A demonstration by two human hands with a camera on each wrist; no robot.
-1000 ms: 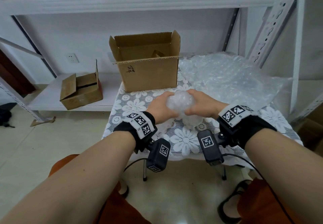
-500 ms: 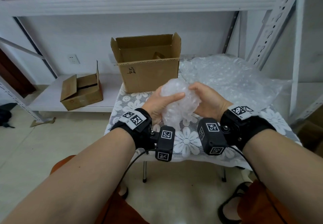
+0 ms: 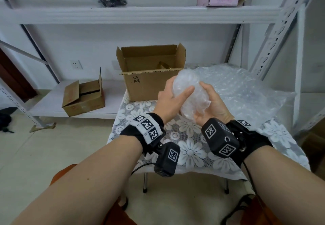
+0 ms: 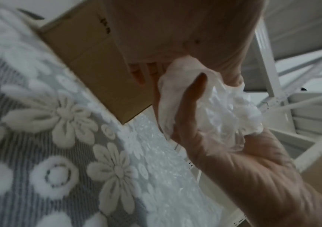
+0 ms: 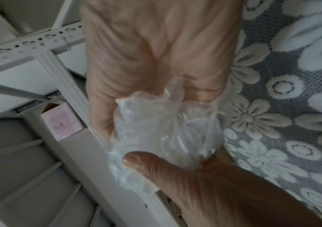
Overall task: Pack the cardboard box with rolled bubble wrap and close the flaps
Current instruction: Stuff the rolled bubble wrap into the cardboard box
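Between left hand (image 3: pixel 170 96) and right hand (image 3: pixel 213 105), both gripping it, bubble-wrap wad (image 3: pixel 189 91).

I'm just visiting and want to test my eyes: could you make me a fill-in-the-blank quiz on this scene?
1. Both hands hold a wad of ____ wrap.
2. The flaps of the big cardboard box on the table are ____.
3. The tablecloth has a pattern of white ____.
4. On the top shelf stands a ____ box.

Missing words: bubble; open; flowers; pink

Cardboard box (image 3: pixel 151 77) mouth open, flaps up; bubble-wrap sheet (image 3: pixel 246 91) crowds right
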